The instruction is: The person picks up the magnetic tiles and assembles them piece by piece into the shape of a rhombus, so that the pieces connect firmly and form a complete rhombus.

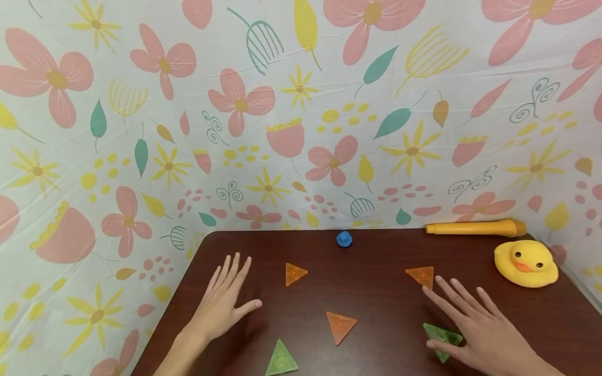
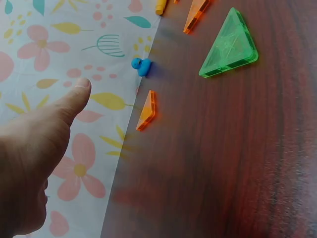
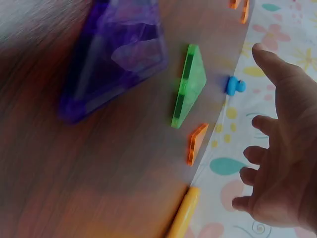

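My left hand (image 1: 223, 303) hovers over the left side of the table with its fingers straight and spread, holding nothing. To its right lies an orange triangle tile (image 1: 296, 273), and a green triangle tile (image 1: 281, 359) is nearer to me. My right hand (image 1: 486, 334) is spread out on the right, also with nothing in it. It partly covers another green triangle tile (image 1: 439, 338); a further orange tile (image 1: 421, 275) lies by its fingertips. Between the hands sits a third orange triangle tile (image 1: 340, 326). A purple tile (image 3: 131, 54) shows large in the right wrist view.
A small blue duck (image 1: 344, 239) stands at the table's back edge. A yellow toy duck (image 1: 525, 263) and a yellow-orange microphone-shaped stick (image 1: 475, 228) are at the back right. Flower-patterned cloth (image 1: 301, 115) hangs behind the dark wooden table (image 1: 376, 297).
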{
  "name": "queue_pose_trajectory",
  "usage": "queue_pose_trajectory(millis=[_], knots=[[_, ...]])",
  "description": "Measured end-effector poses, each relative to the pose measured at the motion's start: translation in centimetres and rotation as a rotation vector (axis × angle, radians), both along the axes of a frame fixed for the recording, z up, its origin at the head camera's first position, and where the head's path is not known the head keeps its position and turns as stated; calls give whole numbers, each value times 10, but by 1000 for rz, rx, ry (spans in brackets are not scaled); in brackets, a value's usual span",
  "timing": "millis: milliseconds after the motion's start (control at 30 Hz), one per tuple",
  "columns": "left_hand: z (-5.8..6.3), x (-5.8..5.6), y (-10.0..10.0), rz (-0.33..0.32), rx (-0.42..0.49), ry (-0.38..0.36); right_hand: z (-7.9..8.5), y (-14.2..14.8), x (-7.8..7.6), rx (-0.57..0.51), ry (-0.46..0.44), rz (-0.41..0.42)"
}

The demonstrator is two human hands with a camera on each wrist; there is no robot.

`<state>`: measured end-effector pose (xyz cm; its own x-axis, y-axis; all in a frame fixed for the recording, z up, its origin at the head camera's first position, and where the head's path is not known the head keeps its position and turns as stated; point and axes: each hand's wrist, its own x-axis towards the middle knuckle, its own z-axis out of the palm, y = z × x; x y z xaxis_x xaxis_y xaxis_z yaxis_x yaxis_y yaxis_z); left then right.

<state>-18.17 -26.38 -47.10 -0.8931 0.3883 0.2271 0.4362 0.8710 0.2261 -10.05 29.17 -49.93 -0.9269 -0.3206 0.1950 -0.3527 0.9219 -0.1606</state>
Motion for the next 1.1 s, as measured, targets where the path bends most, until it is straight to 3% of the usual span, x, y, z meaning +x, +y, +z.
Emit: queue_pose_trajectory(millis=[300, 533, 667, 867, 1100], knots=[[-1, -19, 11, -68, 109, -97, 5, -22, -15, -184, -9, 153], [-9, -30, 20, -110, 185, -138, 6, -44, -23, -269, -231, 287], [-15, -35, 25, -131, 215, -163, 2, -56, -26, -277, -276, 345], [-22, -37, 34, -143, 213, -219, 1, -71, -32, -290, -350, 381], [-33, -39, 42, -161, 195, -228, -2, -86, -36, -320, -409, 397]])
